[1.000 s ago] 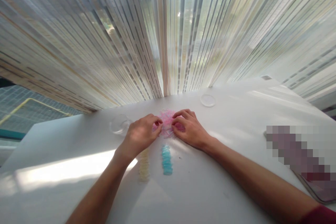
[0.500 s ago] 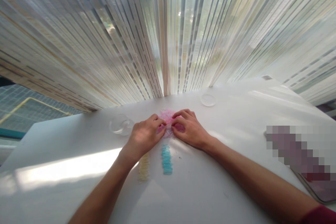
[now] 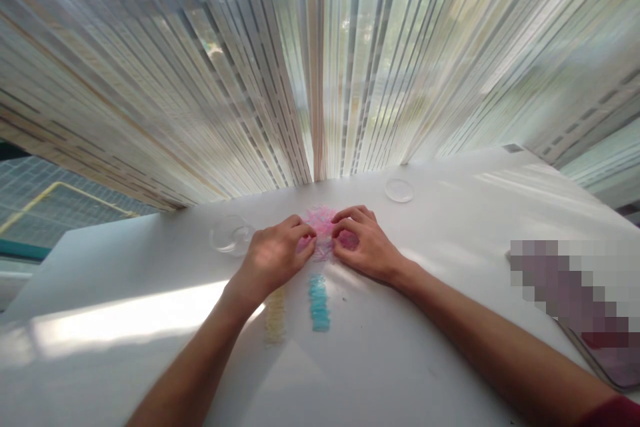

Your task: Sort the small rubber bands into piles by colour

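A pile of small pink and lilac pieces [image 3: 321,217], perhaps little elastic bands, lies on the white table between my hands. My left hand [image 3: 280,250] is at the pile's left side, thumb and fingertips pinched near each other. From the right, my right hand [image 3: 367,247] curls its fingers and thumb over the pile's other edge. Anything held in either pinch is too small to make out. Just below the hands lies a neat column of light-blue pieces [image 3: 319,302]. Beside it, a pale yellow column [image 3: 275,320] is partly covered by my left wrist.
A clear round plastic container [image 3: 230,235] stands left of my left hand. One clear round lid [image 3: 399,190] lies at the back right. Near the right edge is a phone-like object [image 3: 595,353], mostly blurred out. Striped string curtains [image 3: 315,80] hang along the table's far edge.
My right hand's fingertips have shifted slightly right, widening the gap between the two hands. My left hand stays nearly in place. The view has tilted a little.
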Demonstrator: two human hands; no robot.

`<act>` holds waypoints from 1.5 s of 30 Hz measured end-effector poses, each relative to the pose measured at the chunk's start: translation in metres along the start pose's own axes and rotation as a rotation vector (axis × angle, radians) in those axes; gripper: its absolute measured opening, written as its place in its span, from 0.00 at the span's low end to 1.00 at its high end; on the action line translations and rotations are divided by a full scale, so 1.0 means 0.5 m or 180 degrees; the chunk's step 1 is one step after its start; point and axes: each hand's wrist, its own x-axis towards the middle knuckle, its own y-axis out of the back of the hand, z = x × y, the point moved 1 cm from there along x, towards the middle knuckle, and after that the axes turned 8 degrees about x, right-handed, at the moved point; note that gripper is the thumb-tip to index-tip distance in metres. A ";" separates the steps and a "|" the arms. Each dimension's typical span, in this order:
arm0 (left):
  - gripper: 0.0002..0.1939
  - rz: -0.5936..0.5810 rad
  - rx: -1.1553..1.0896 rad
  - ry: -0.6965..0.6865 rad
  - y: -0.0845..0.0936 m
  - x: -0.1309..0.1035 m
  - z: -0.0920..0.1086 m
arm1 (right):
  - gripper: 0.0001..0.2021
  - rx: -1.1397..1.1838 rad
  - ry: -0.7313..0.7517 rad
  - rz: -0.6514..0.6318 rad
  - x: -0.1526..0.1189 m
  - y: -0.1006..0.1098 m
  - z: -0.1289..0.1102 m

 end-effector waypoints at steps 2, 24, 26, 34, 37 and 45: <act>0.10 0.0024 -0.0011 -0.0014 0.000 -0.001 0.000 | 0.05 0.0044 -0.0008 0.0031 0.000 -0.001 0.001; 0.08 0.0035 0.0106 -0.0368 -0.017 -0.004 0.012 | 0.06 0.0183 0.0008 0.0068 0.002 0.004 -0.004; 0.08 0.0054 0.0085 -0.0364 -0.020 -0.003 0.011 | 0.07 0.0189 -0.0009 0.0069 0.002 0.004 -0.005; 0.07 0.0290 -0.0035 -0.0486 -0.014 -0.005 0.013 | 0.09 0.0152 -0.0022 0.0129 0.001 0.001 0.002; 0.06 0.0319 -0.0111 -0.0464 -0.010 -0.004 0.016 | 0.08 0.0086 -0.0103 0.0165 0.002 0.001 0.004; 0.10 0.0290 -0.0367 -0.0454 -0.019 -0.004 0.010 | 0.07 0.0009 -0.0160 0.0251 0.002 0.001 0.005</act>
